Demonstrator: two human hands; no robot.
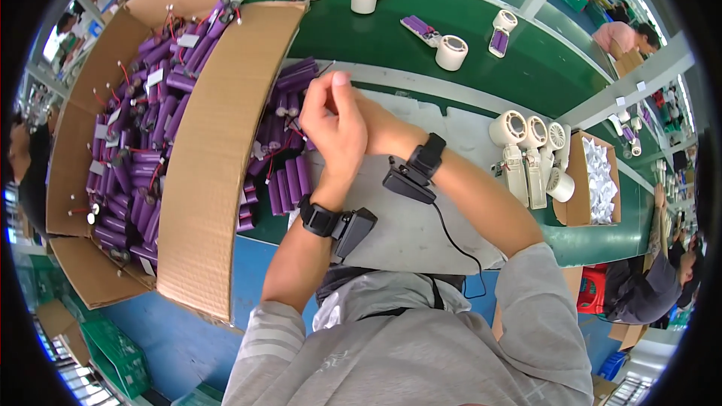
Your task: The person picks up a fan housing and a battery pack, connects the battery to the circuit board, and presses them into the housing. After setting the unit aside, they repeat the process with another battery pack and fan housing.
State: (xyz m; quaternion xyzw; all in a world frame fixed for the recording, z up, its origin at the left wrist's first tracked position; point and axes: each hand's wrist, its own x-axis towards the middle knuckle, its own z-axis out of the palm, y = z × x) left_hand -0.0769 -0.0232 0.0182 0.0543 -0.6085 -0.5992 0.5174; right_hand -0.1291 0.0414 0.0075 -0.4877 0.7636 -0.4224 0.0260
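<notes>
My left hand (335, 128) and my right hand (383, 126) are close together over the near edge of the bench, in front of the purple battery packs (289, 184). The left fingers are curled and closed with the thumb against them; whatever they grip is hidden. A thin dark wire-like end (326, 68) shows just beyond the fingertips. Behind the left hand, the right fingers are out of sight. More purple battery packs with red and black wires (162, 124) fill the large cardboard box (207, 173) to my left.
White fan housings (508, 129) stand in a row on the right, beside a small cardboard box (577, 207) of crumpled white pieces (599, 180). Several round fan units (451, 53) with purple packs lie on the green bench (338, 26). A grey mat (398, 218) lies before me.
</notes>
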